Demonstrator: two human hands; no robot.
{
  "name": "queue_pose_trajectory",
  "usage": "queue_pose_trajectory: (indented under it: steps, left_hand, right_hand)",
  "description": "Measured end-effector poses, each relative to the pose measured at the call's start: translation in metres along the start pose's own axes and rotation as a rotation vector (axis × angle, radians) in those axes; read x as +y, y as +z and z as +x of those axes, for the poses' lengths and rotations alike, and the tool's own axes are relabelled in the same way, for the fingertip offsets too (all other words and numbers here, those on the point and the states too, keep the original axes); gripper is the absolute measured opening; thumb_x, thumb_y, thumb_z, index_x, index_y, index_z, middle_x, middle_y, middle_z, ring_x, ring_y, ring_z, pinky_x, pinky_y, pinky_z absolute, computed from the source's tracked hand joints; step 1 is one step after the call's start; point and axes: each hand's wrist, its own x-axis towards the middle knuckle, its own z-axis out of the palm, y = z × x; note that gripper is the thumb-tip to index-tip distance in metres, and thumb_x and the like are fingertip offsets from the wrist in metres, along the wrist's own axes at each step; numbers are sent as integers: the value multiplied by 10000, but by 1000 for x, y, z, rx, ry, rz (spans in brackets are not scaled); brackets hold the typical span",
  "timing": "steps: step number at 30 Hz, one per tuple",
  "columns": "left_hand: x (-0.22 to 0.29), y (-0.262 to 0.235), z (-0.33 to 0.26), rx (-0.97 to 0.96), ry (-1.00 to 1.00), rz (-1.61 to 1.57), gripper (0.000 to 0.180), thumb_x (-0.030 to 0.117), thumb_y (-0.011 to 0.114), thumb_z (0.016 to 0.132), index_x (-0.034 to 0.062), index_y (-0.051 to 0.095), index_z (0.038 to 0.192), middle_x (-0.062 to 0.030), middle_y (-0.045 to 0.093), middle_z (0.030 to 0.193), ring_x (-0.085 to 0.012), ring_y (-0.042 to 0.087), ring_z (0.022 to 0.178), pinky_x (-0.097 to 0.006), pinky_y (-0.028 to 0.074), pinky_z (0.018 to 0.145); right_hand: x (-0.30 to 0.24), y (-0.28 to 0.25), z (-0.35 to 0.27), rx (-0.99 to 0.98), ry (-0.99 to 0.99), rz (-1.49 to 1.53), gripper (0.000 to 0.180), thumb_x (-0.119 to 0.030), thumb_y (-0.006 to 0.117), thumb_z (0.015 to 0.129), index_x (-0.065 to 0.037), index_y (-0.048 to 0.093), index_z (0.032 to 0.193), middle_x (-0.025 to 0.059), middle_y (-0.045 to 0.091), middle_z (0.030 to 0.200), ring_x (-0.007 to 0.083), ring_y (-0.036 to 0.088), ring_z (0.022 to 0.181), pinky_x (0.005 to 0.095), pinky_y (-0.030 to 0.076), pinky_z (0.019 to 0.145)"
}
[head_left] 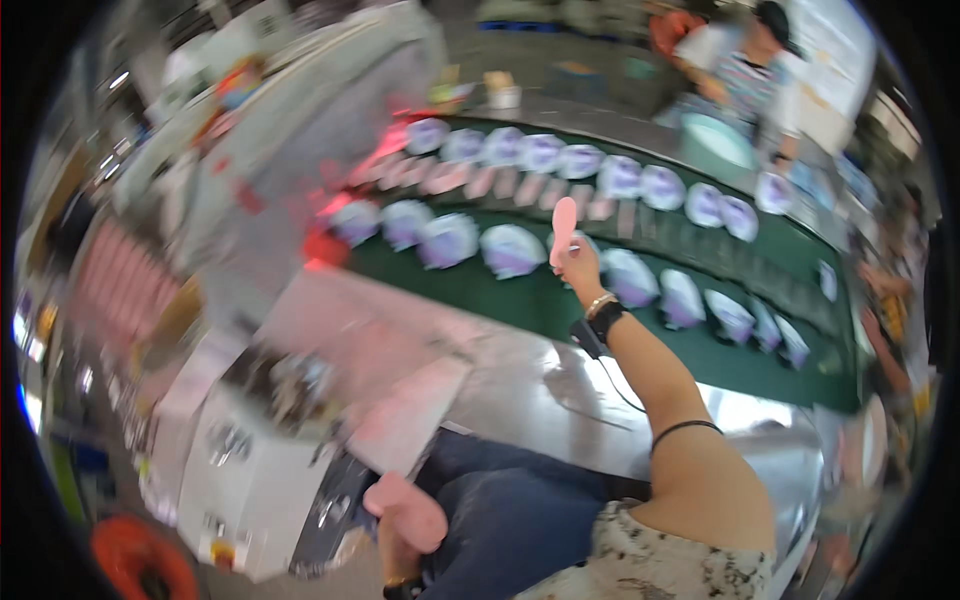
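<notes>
Over the near row of the green conveyor belt [560, 300], my right hand [582, 262] is closed on a pink sole-shaped piece [564, 228], like an insole, held upright. White-and-purple rounded items [512, 251] lie near that hand. My left hand [397, 548], low over my lap, is partly hidden under another pink insole-like piece [412, 512]; its grip is mostly covered. Between the two rows of white-and-purple items runs a middle row of pink flat pieces [480, 183]. Motion blur softens the details.
A large grey machine [280, 130] with a red glow stands at the belt's left end. Along the near side runs a metal ledge [540, 390]. A white box [250, 480] is at lower left. Across the belt, a person [750, 70] works by a pale green tub [715, 145].
</notes>
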Motion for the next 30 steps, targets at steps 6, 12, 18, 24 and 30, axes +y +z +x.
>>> queue_pose_trajectory:
  steps: [6,12,18,24,30]
  left_hand:
    - [32,55,16,-43,-375,-272,427,261,551,895,58,463,1260,-115,579,1158,-264,588,1040,-401,507,872]
    - [-6,-24,49,-188,-551,-348,518,404,493,971,43,442,1339,-139,562,1233,-252,541,1119,-371,446,962]
    - [31,54,7,38,-335,-249,366,162,559,887,13,510,1217,-118,604,1092,-237,614,1001,-402,528,825]
    - [29,51,30,115,-79,-40,273,75,612,886,-45,595,1130,-86,640,1012,-188,638,905,-310,531,772]
    - [49,48,17,174,-151,-221,325,238,507,951,-10,514,1160,-96,606,900,-231,637,841,-419,566,739]
  right_hand:
    - [75,-207,60,528,16,-535,192,-116,597,762,2,615,912,224,665,865,395,646,859,446,502,766]
    - [97,-247,94,433,-16,-620,244,-120,579,742,17,658,928,233,670,898,398,642,883,459,495,794]
    - [38,-39,57,92,-310,-265,202,-129,589,802,-7,617,959,126,652,817,253,631,714,363,507,645]
    - [-22,102,-248,-1286,-152,-175,236,-285,578,932,-71,625,1021,0,627,817,98,561,666,268,477,629]
    - [-52,177,-307,-1036,-74,134,258,-273,627,896,-21,576,912,67,627,749,126,593,657,327,467,607]
